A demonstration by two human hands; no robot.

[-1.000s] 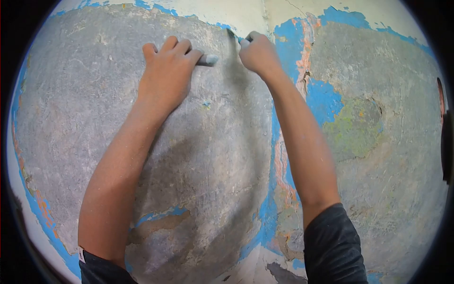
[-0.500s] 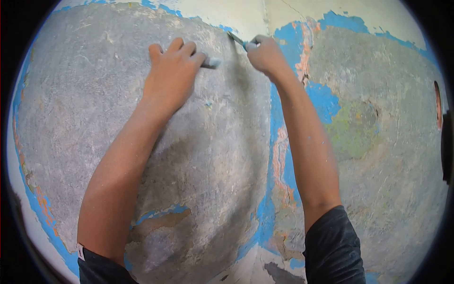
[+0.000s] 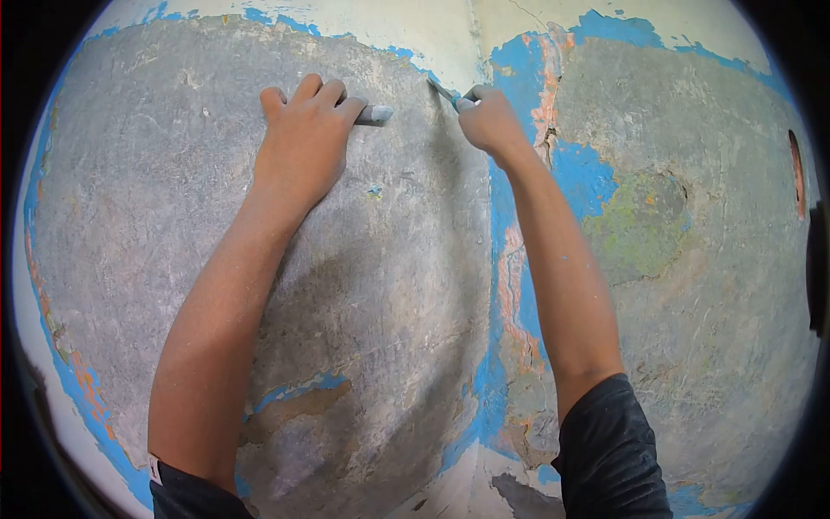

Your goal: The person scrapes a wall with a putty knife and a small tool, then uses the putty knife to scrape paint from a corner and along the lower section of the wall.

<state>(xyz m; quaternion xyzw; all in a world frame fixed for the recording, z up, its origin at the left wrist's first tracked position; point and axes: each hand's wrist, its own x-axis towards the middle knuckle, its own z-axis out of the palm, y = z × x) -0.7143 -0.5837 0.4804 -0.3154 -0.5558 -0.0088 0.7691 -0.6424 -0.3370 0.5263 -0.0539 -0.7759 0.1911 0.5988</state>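
My right hand (image 3: 490,121) is closed around the teal handle of a scraper (image 3: 443,91). Its thin blade slants up to the left and meets the wall (image 3: 389,268) just under the ragged border of cream and blue paint, left of the corner. Against the bare grey plaster, my left hand (image 3: 304,143) rests with bent fingers. A short grey rod-like piece with a pale, dusty end (image 3: 376,113) sticks out to the right beneath its fingers. The rest of that piece is hidden by the hand, so its kind does not show.
Blue paint (image 3: 581,177) and a cracked orange-pink strip (image 3: 550,86) run along the corner to the right. A greenish patch (image 3: 640,227) marks the right wall. Cream paint (image 3: 398,22) spans the top. A reddish slot (image 3: 796,173) sits at far right.
The scraper's blade has moved slightly down and right along the paint border with my right hand. My left hand has shifted a little left, and the view has tilted slightly.
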